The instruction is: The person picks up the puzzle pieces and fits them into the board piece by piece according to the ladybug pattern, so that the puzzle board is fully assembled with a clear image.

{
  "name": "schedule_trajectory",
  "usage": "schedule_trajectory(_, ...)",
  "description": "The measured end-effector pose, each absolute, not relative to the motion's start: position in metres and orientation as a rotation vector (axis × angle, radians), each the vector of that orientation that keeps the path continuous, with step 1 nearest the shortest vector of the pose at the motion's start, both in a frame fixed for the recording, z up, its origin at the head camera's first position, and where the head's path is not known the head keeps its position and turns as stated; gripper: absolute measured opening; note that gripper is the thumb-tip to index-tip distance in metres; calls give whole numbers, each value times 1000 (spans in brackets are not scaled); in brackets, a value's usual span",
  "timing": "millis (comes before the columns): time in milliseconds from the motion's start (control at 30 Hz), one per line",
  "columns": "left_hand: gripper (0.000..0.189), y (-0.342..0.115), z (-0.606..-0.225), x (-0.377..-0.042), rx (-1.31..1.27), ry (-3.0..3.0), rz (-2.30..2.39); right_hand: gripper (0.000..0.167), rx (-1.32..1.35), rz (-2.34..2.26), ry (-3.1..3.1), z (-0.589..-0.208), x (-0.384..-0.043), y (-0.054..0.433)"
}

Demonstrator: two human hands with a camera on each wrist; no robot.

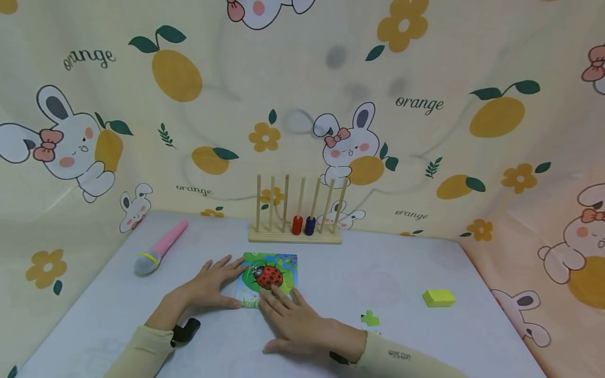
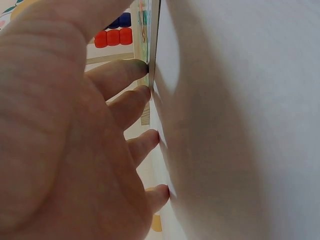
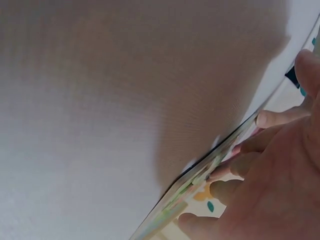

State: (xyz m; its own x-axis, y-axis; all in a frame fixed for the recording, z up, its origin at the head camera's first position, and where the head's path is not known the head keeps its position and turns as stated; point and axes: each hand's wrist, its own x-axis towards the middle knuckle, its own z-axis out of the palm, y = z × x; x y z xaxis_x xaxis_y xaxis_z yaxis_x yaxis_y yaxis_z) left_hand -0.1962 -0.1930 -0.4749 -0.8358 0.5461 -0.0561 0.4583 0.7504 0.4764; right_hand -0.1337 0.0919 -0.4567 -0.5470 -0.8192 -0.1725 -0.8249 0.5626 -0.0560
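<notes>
A square ladybug picture board [image 1: 269, 275] lies flat on the white table in the head view. My left hand [image 1: 212, 283] is along its left side, fingers spread, with the fingertips and thumb at its edge. My right hand [image 1: 298, 325] reaches over the lower right part of the board, straight fingers resting on it and hiding that corner. In the left wrist view, the left fingers [image 2: 127, 107] touch the board's edge and the tabletop. The right wrist view has the right hand [image 3: 270, 175] above the board's side. A small green jigsaw piece [image 1: 371, 318] lies right of the right hand.
A wooden peg rack [image 1: 295, 238] with red and dark blue beads stands behind the board. To the left lies a pink toy microphone [image 1: 163, 247]. A yellow-green block [image 1: 438, 298] sits at the right. A patterned cloth [image 1: 283, 68] hangs behind the table.
</notes>
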Motion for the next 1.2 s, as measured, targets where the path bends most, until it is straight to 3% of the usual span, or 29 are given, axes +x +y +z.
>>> schedule_trajectory(1200,94,-192,-472,-196,802,2744,672,90,-1283,58,2568,-459,-138,85)
